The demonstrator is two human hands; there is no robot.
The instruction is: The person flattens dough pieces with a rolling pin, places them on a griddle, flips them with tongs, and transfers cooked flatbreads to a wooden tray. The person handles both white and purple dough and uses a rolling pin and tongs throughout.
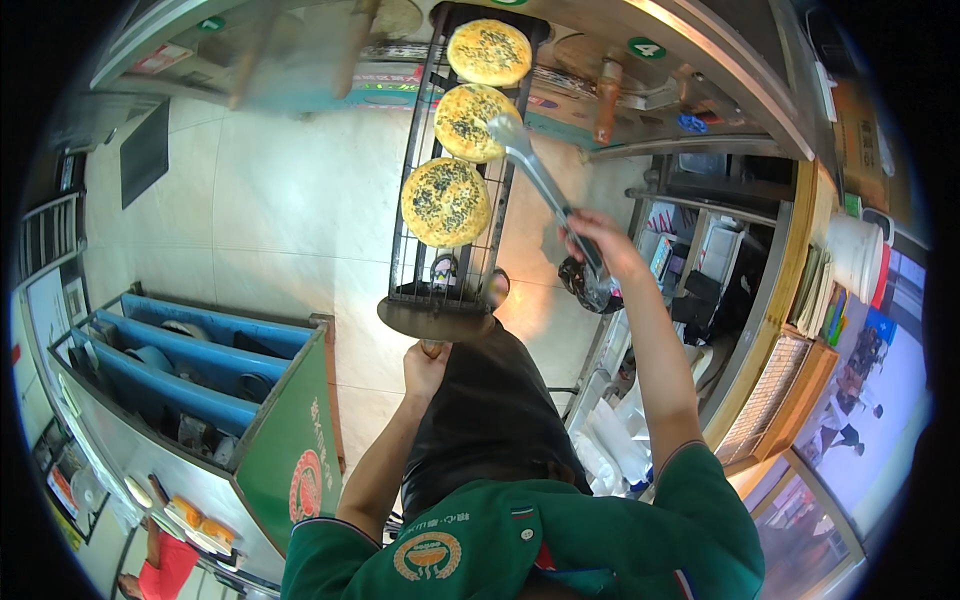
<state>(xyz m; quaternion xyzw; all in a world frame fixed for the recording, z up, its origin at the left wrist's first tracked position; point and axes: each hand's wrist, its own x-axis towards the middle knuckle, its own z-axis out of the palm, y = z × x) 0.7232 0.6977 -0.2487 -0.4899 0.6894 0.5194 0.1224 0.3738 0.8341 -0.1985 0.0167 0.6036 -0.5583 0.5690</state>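
Note:
Three round golden flatbreads lie in a row on a long wire rack (480,205) that reaches out of an oven slot. Dark seeds cover their tops: the far flatbread (490,45), the middle flatbread (465,125) and the near flatbread (445,203). My left hand (427,370) is closed round the handle behind the rack's dark rounded end plate (435,318). In my right hand (603,243) is a pair of metal tongs (540,175), pointing forward and left. Their tips overlap the right edge of the middle flatbread; whether they grip it I cannot tell.
The metal oven front (660,75) runs across the far side, with a wooden handle (608,100) right of the rack. Shelves (715,260) stand at the right. A green-sided cart (290,430) with blue bins stands at the left. Lower left, a person in red (168,565) is partly visible.

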